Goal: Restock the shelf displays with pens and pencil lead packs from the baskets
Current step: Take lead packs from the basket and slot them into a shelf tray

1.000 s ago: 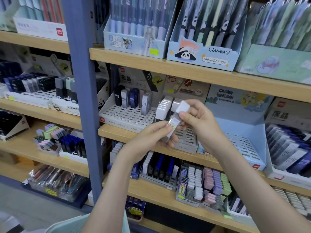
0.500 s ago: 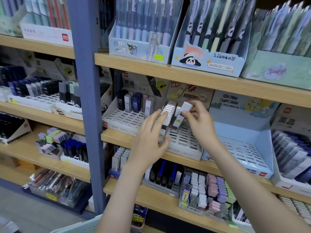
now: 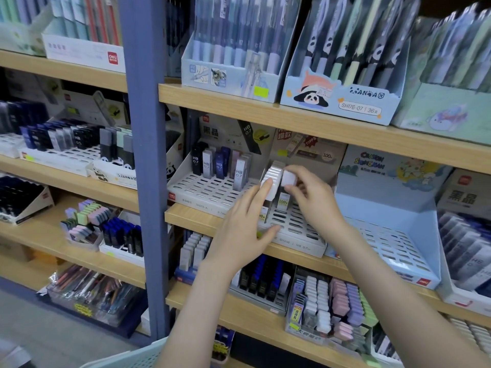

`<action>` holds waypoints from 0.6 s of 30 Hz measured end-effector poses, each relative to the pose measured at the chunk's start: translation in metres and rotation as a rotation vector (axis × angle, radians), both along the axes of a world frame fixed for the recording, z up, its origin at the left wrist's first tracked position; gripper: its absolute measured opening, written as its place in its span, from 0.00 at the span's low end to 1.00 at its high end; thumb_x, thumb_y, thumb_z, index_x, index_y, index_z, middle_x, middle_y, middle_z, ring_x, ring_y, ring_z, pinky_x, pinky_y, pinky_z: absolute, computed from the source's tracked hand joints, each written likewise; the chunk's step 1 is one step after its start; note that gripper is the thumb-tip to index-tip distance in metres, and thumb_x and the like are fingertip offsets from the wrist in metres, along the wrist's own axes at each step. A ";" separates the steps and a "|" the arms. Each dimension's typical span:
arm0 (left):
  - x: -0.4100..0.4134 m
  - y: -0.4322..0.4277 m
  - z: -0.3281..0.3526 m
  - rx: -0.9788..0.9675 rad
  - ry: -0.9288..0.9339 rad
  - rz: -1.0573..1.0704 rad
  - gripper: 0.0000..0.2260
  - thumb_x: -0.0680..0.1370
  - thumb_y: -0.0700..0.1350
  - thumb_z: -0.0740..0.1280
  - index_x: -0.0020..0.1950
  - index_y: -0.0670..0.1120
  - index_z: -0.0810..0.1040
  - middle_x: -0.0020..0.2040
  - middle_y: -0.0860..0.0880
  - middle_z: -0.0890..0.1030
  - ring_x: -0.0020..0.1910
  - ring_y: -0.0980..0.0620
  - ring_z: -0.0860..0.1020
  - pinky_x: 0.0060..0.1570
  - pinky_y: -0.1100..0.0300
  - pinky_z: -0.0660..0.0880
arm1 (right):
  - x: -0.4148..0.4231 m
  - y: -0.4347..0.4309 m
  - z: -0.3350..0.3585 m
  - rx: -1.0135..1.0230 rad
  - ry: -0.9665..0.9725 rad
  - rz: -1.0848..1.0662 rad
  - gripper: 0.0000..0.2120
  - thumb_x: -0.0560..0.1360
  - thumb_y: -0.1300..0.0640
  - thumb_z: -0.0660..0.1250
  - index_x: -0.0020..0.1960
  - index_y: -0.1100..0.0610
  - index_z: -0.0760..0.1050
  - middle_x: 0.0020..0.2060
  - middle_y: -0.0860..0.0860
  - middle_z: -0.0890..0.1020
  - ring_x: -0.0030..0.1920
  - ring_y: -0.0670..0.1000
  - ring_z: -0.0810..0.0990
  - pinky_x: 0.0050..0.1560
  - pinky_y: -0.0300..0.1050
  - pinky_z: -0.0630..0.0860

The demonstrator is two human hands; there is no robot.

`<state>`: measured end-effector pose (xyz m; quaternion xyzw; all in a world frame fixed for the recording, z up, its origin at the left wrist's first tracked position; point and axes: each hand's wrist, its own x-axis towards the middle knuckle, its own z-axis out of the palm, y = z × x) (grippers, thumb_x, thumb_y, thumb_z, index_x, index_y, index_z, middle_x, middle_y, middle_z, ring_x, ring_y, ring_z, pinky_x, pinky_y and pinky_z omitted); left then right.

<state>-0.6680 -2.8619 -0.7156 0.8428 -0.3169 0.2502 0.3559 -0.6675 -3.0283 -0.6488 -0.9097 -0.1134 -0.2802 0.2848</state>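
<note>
The lead pack [image 3: 284, 201], white-capped with a yellow "100" label, stands upright near the back of the white slotted tray [image 3: 301, 229], just at 3 o'clock of the row of packs [image 3: 275, 170] already there. The right hand [image 3: 317, 199] grasps it by the cap, fingers curled over the top. The palm hides the thumb's grip, and I cannot tell whether the pack's foot is seated in a slot. The left hand [image 3: 243, 229] is released, fingers straight. Its fingertips press the front of the row at 9 o'clock of the pack, and its thumb lies on the tray's front lip. It holds nothing. Both forearms run out of view at 5 and 6 o'clock. The tray sits on a wooden shelf [image 3: 202, 217]. At 9 o'clock is a second tray with dark HB packs [image 3: 220, 166], at 3 o'clock a blue tray [image 3: 393, 237]. At 12 o'clock, one shelf up, a panda box [image 3: 345, 99] holds pens, blurred at their tops. A blue post [image 3: 144, 168] stands at 9 o'clock, with more shelves beyond. At 7 o'clock a pale basket [image 3: 130, 358] is cut off by the frame edge, above grey floor [image 3: 39, 322].
</note>
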 end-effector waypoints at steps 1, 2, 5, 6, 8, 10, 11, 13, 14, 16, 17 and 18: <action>0.000 0.000 0.000 0.002 -0.002 0.000 0.38 0.77 0.56 0.64 0.74 0.64 0.37 0.77 0.54 0.54 0.75 0.55 0.57 0.69 0.53 0.64 | 0.001 0.000 -0.003 -0.044 -0.020 -0.026 0.17 0.78 0.60 0.63 0.66 0.52 0.71 0.55 0.48 0.75 0.56 0.43 0.68 0.54 0.37 0.64; -0.001 0.000 0.000 0.005 -0.002 0.003 0.38 0.77 0.57 0.64 0.74 0.64 0.37 0.77 0.54 0.54 0.74 0.55 0.57 0.69 0.53 0.64 | 0.003 0.000 -0.005 -0.084 -0.040 -0.063 0.17 0.78 0.59 0.63 0.67 0.52 0.71 0.53 0.48 0.72 0.56 0.43 0.64 0.53 0.36 0.60; -0.001 0.000 0.000 0.005 0.003 0.010 0.38 0.77 0.57 0.64 0.74 0.65 0.36 0.77 0.55 0.54 0.74 0.55 0.57 0.68 0.54 0.64 | 0.004 -0.005 -0.007 -0.150 -0.041 -0.140 0.19 0.78 0.56 0.63 0.68 0.52 0.70 0.52 0.50 0.68 0.57 0.48 0.61 0.52 0.36 0.56; -0.001 0.000 0.000 0.002 0.001 0.008 0.39 0.77 0.57 0.64 0.74 0.65 0.36 0.77 0.55 0.54 0.74 0.55 0.56 0.69 0.54 0.64 | 0.004 -0.007 -0.007 -0.172 -0.028 -0.131 0.19 0.78 0.56 0.63 0.69 0.51 0.69 0.55 0.52 0.69 0.59 0.49 0.61 0.54 0.36 0.56; 0.000 -0.001 0.000 0.009 0.001 0.007 0.38 0.78 0.56 0.64 0.74 0.64 0.36 0.77 0.54 0.54 0.75 0.55 0.55 0.69 0.54 0.62 | 0.003 -0.009 -0.008 -0.225 -0.003 -0.109 0.21 0.79 0.56 0.62 0.71 0.52 0.66 0.62 0.52 0.70 0.62 0.51 0.61 0.58 0.37 0.55; -0.001 -0.002 0.000 0.017 0.002 0.025 0.38 0.78 0.55 0.63 0.76 0.62 0.38 0.78 0.52 0.54 0.75 0.54 0.55 0.70 0.53 0.61 | 0.001 -0.010 -0.007 -0.274 0.021 -0.129 0.22 0.80 0.55 0.60 0.73 0.51 0.63 0.66 0.52 0.68 0.65 0.52 0.60 0.64 0.42 0.56; -0.002 -0.003 0.000 0.022 -0.025 0.055 0.37 0.78 0.54 0.63 0.77 0.59 0.41 0.78 0.50 0.55 0.75 0.52 0.56 0.70 0.53 0.61 | -0.003 -0.010 -0.006 -0.291 0.014 -0.138 0.23 0.80 0.54 0.60 0.74 0.51 0.62 0.68 0.52 0.67 0.67 0.52 0.59 0.66 0.45 0.56; -0.007 -0.009 -0.004 -0.005 -0.167 0.152 0.34 0.78 0.49 0.64 0.78 0.51 0.49 0.76 0.44 0.58 0.73 0.46 0.60 0.69 0.51 0.62 | -0.020 -0.010 -0.007 -0.284 -0.069 -0.113 0.25 0.79 0.55 0.62 0.75 0.52 0.61 0.69 0.54 0.66 0.68 0.53 0.60 0.67 0.45 0.56; -0.012 -0.015 -0.008 -0.043 -0.263 0.196 0.31 0.77 0.45 0.65 0.76 0.46 0.55 0.75 0.41 0.61 0.71 0.43 0.63 0.69 0.50 0.63 | -0.033 -0.013 -0.010 -0.252 -0.129 -0.091 0.25 0.78 0.57 0.62 0.74 0.54 0.62 0.68 0.54 0.68 0.67 0.52 0.62 0.65 0.41 0.56; -0.031 -0.031 -0.022 -0.124 -0.429 0.225 0.24 0.77 0.40 0.64 0.72 0.39 0.63 0.70 0.38 0.66 0.68 0.41 0.66 0.69 0.50 0.63 | -0.069 -0.025 -0.024 -0.182 -0.223 -0.071 0.21 0.78 0.61 0.62 0.70 0.58 0.66 0.62 0.54 0.73 0.62 0.51 0.65 0.61 0.33 0.57; -0.045 -0.041 -0.032 -0.139 -0.475 0.197 0.21 0.77 0.39 0.64 0.69 0.38 0.67 0.68 0.38 0.67 0.66 0.40 0.68 0.68 0.50 0.63 | -0.090 -0.033 -0.037 -0.163 -0.240 -0.070 0.19 0.78 0.62 0.62 0.68 0.59 0.69 0.59 0.54 0.74 0.59 0.51 0.67 0.60 0.30 0.58; -0.059 -0.051 -0.045 -0.132 -0.496 0.136 0.19 0.76 0.38 0.63 0.67 0.37 0.69 0.66 0.38 0.70 0.64 0.40 0.69 0.66 0.50 0.65 | -0.111 -0.043 -0.054 -0.159 -0.238 -0.067 0.16 0.78 0.62 0.61 0.65 0.61 0.71 0.57 0.54 0.76 0.57 0.52 0.69 0.60 0.29 0.58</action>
